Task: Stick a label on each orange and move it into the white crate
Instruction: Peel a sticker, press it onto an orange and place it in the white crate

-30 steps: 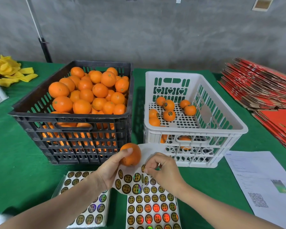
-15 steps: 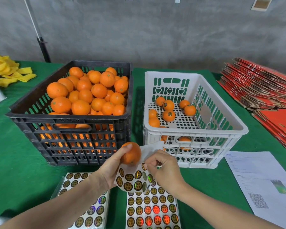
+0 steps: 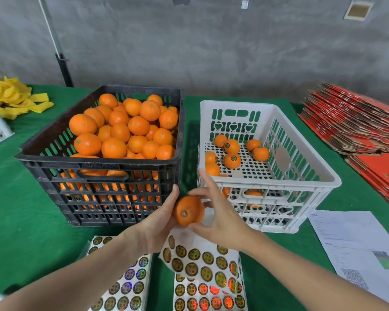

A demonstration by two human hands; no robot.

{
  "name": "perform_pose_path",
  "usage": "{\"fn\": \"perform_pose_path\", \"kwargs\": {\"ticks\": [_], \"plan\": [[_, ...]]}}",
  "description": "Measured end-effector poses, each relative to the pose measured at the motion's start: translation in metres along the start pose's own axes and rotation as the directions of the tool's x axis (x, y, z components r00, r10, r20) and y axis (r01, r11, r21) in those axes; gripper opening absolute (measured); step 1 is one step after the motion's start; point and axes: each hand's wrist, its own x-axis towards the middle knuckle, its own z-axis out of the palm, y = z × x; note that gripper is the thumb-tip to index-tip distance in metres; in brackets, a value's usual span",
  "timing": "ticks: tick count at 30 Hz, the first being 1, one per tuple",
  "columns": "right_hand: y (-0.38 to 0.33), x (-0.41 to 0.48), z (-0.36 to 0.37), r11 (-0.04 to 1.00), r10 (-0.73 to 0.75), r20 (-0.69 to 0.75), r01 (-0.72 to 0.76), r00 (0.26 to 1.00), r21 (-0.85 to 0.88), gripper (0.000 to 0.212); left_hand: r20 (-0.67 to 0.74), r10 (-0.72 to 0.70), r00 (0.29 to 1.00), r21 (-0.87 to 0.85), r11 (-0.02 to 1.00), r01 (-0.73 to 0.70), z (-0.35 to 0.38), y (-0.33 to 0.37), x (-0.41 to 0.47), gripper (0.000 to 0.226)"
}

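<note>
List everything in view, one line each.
Black crate: one, black, table left.
Piled oranges: many, orange, in black crate.
White crate: one, white, right of black crate.
Boxed oranges: several, orange, in white crate.
Held orange: one, orange, between both hands.
Label sheets: several, white with gold rounds, near edge.
Printed paper: one, white, near right.
Flat cartons: stacks, red, far right.
Yellow strips: pile, yellow, far left.
Table: one, green.
Left hand: grips held orange.
Right hand: fingers pinch held orange.

Black crate (image 3: 99, 163): matt moulded plastic.
White crate (image 3: 323, 176): smooth plastic, slight sheen.
Orange (image 3: 189, 212), centre frame: dimpled peel, soft gloss.
Label sheets (image 3: 202, 265), lower centre: glossy backing paper, holographic foil stickers.
Counter (image 3: 20, 221): matt green cloth.
Paper sheet (image 3: 346, 232), lower right: matt, printed.
Red cartons (image 3: 357, 122), right: cardboard, brown corrugated edges.
Wall (image 3: 211, 41): rough grey cement.
</note>
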Motion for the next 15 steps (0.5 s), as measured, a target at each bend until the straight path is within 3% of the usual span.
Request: {"fn": "perform_pose_path", "kwargs": {"ticks": [4, 10, 15], "plan": [[0.003, -0.004, -0.005, 0.984, 0.009, -0.09, 0.007, 0.996, 0.179, 0.107, 0.117, 0.013, 0.993, 0.046, 0.999, -0.019, -0.007, 0.006, -0.004, 0.105], [0.006, -0.005, -0.01, 0.944, 0.01, -0.131, 0.034, 0.991, 0.328, 0.104, 0.127, 0.082, 0.988, 0.154, 0.983, -0.101, -0.008, 0.006, -0.009, 0.093], [0.003, -0.009, -0.012, 0.94, -0.014, -0.194, 0.079, 0.981, 0.332, 0.106, 0.107, 0.157, 0.982, 0.084, 0.983, -0.166, -0.005, 0.005, -0.01, 0.076]]}}
